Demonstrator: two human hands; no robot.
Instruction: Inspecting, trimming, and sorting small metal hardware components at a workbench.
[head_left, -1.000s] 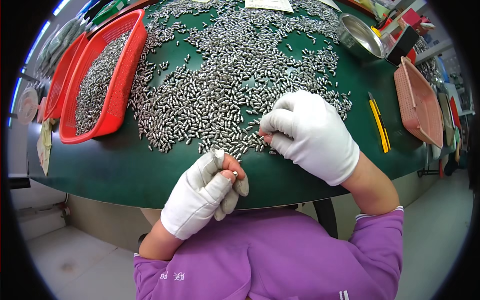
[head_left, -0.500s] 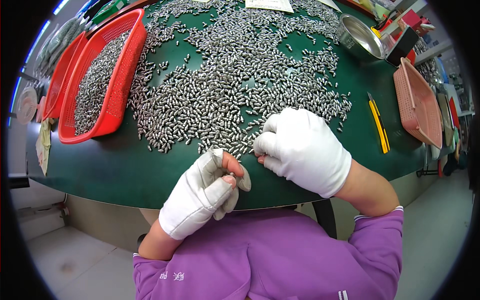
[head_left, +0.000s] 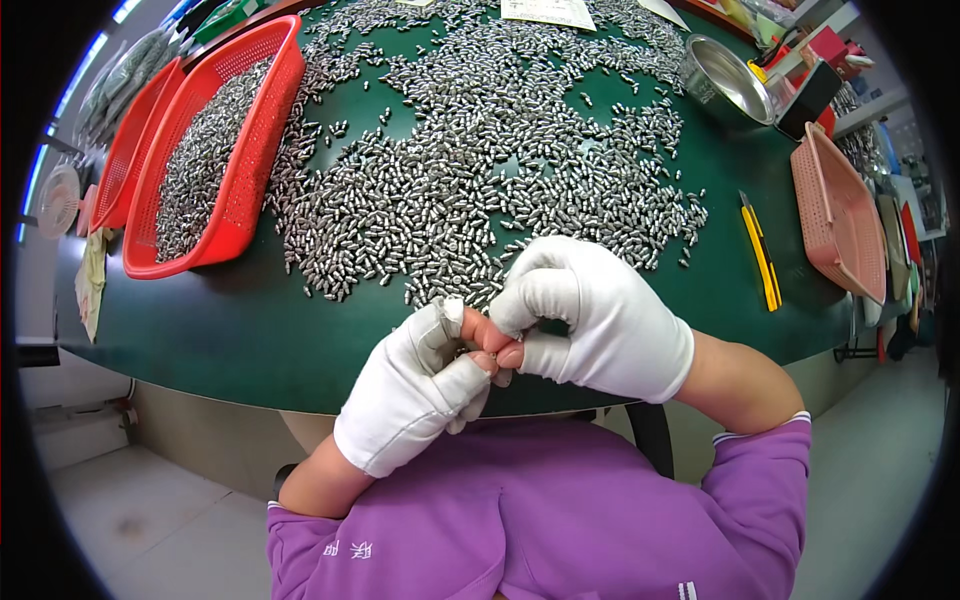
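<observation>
Both hands wear white gloves that leave some fingertips bare. At the table's near edge, my left hand (head_left: 405, 395) is closed in a pinch, with a bit of a small silvery metal part showing between thumb and forefinger. My right hand (head_left: 615, 325) is closed too, its bare thumb tip touching the left fingertips. Whatever the right fingers pinch is hidden or too small to name. Just beyond the hands, a wide heap of small bullet-shaped metal parts (head_left: 420, 200) spreads over the green table (head_left: 230, 345).
On the left stands a red perforated basket (head_left: 255, 170) filled with the same parts, beside another red basket (head_left: 130, 150). To the right lie a yellow utility knife (head_left: 760, 250) and a pink basket (head_left: 840, 215). A steel bowl (head_left: 730, 80) and a paper sheet (head_left: 548, 10) are farther back.
My right hand has moved from the heap's near edge toward me and left, and its fingertips now meet my left hand's. The left hand has shifted slightly right.
</observation>
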